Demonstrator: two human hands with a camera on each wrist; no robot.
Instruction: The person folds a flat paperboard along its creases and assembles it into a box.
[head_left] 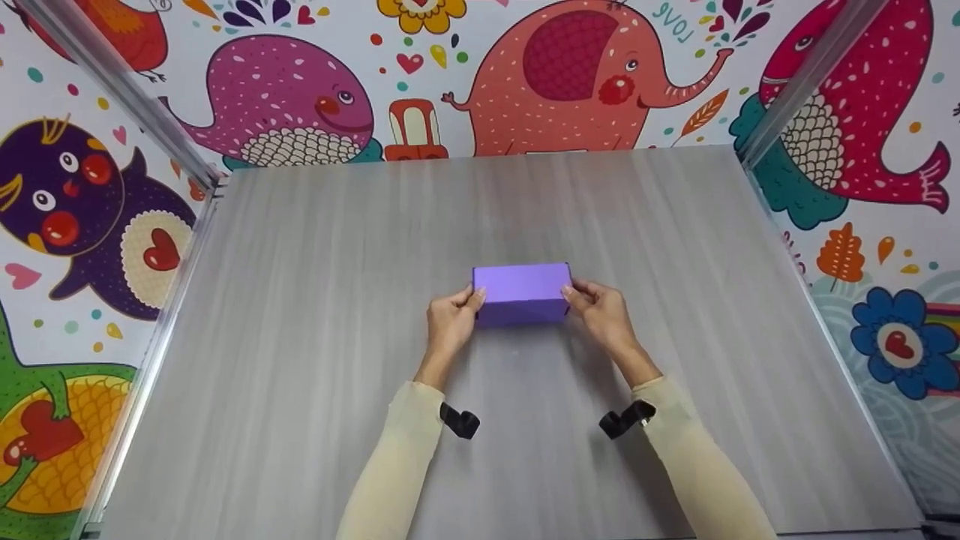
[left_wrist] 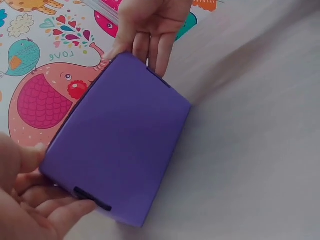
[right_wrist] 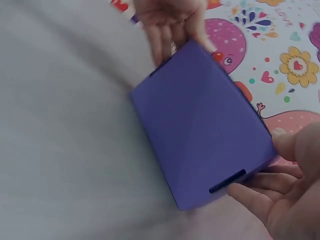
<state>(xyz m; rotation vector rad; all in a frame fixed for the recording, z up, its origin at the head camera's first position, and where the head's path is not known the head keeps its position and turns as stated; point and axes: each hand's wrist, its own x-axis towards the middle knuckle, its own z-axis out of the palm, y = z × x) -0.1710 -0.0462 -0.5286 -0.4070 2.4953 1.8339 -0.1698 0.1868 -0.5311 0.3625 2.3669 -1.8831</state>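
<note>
A purple box (head_left: 522, 283) with flat sides and dark slots near its ends is held between both hands over the middle of the table. At its left end my left hand (head_left: 452, 324) grips it, thumb on the upper edge and fingers along the side. My right hand (head_left: 606, 319) grips the opposite end the same way. In the left wrist view the broad face of the box (left_wrist: 120, 135) shows, with a dark slot beside the left fingertips. The right wrist view has the same face of the box (right_wrist: 202, 127), its lower slot close to the right fingertips.
Under the hands lies a grey wood-grain table (head_left: 300, 300). Metal rails (head_left: 120, 97) rise at its back corners. Printed panels with cartoon animals, such as an elephant (head_left: 570, 82), stand behind and along both sides. Each sleeve carries a black wrist mount (head_left: 460, 421).
</note>
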